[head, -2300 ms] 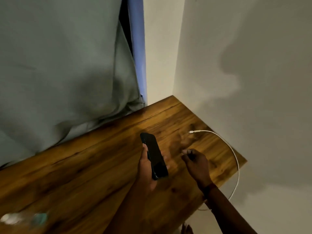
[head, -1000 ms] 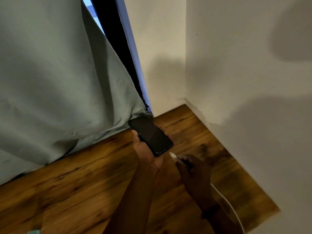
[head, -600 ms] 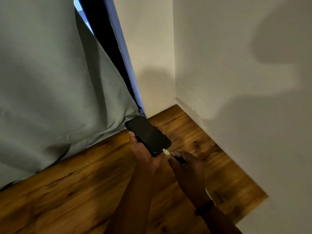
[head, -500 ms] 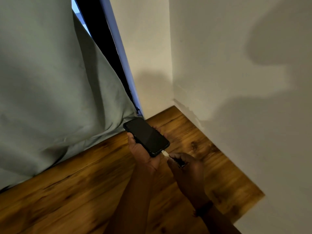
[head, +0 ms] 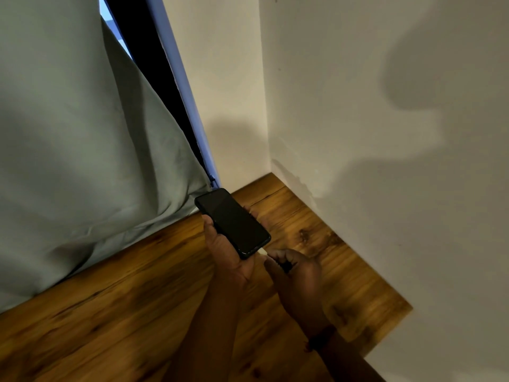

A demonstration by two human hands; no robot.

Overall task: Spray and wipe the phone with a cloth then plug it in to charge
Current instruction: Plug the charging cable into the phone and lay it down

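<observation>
A black phone (head: 232, 222) with a dark screen lies in my left hand (head: 228, 253), held screen up above the wooden table (head: 137, 299). My right hand (head: 296, 271) pinches the white plug of the charging cable (head: 263, 253), and the plug touches the phone's near bottom edge. Only the short white tip of the cable shows; the rest is hidden behind my right hand and arm. No cloth or spray bottle is in view.
A grey-green curtain (head: 82, 147) hangs over the table's far left side. White walls (head: 385, 161) meet in a corner just behind the phone and run along the table's right edge. The table ends at the lower right (head: 396, 321).
My right hand picked the cable up from the table and brought its plug to the phone's bottom edge. My left hand lifted the phone toward the corner and turned it.
</observation>
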